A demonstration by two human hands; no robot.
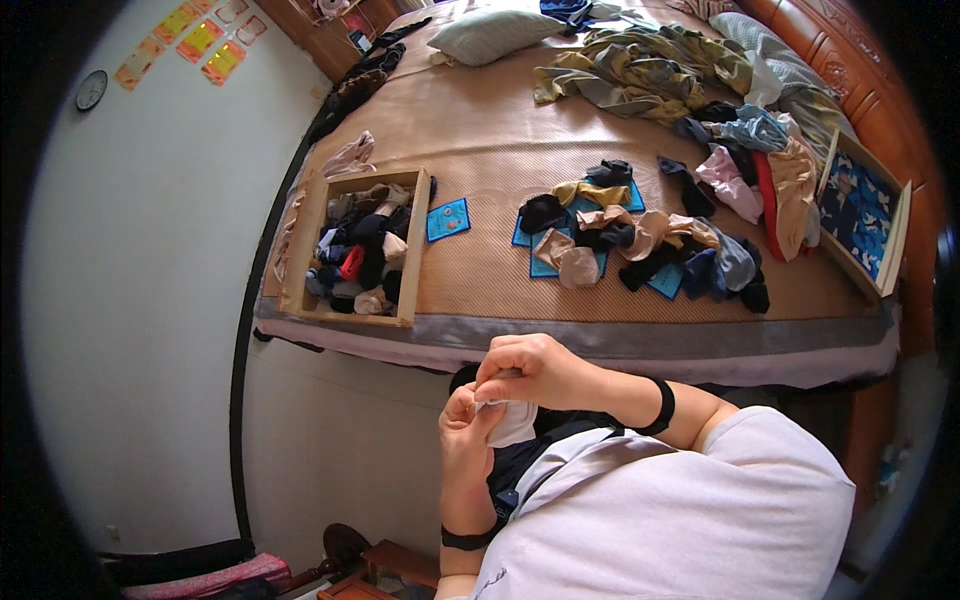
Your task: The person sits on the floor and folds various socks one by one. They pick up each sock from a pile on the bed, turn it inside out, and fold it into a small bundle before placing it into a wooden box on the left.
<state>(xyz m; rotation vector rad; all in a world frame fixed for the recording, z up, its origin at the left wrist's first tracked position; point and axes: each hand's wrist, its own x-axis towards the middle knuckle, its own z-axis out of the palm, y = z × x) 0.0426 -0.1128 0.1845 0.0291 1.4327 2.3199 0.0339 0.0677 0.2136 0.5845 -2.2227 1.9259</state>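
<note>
Close to my body, in front of the bed, both hands come together on a small white piece of cloth that looks like a sock. My left hand pinches its upper edge from the left. From above, my right hand grips the same edge, fingers bent and thumb pressed in. The lower part of the cloth hangs loose below my fingers, and its far side is hidden. Beyond my hands on the bed lies a loose heap of dark, tan and blue socks, partly over blue flat packets.
A wooden drawer full of rolled socks stands on the bed's left. One blue packet lies beside it. At the right is a wooden tray with a blue patterned lining, near piled clothes. A pillow and crumpled bedding lie farther back.
</note>
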